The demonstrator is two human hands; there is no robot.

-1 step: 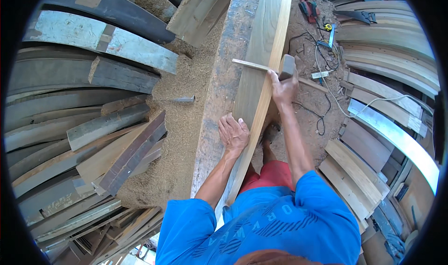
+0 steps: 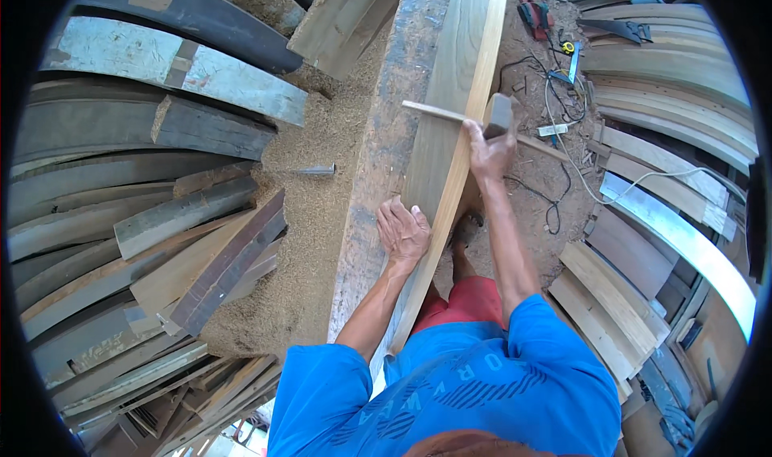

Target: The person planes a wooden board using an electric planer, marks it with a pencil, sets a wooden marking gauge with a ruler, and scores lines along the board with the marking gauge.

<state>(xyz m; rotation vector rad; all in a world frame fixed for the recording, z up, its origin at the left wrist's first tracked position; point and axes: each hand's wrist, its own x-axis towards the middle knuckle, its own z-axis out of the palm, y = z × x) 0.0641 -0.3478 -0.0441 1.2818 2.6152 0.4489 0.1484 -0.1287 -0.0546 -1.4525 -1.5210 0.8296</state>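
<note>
A long, smooth wooden plank (image 2: 434,135) lies lengthwise on a worn, paint-spotted workbench (image 2: 384,111), its pale edge facing right. My left hand (image 2: 404,230) rests flat on the plank's near part, palm down and fingers stretched out. Farther along, my right hand (image 2: 492,153) grips a wooden marking gauge at the plank's right edge. The gauge's dark block (image 2: 499,115) stands beside that edge, and its thin beam (image 2: 434,110) reaches left across the plank's face. Any marking point under the beam is hidden.
Stacked boards (image 2: 96,167) fill the left side beyond a sawdust-covered floor (image 2: 314,240). More boards (image 2: 667,111) lie at the right. On the ground between are a red power tool (image 2: 532,16), a blue-handled square (image 2: 573,64), a tape measure (image 2: 568,47) and loose cables (image 2: 555,95).
</note>
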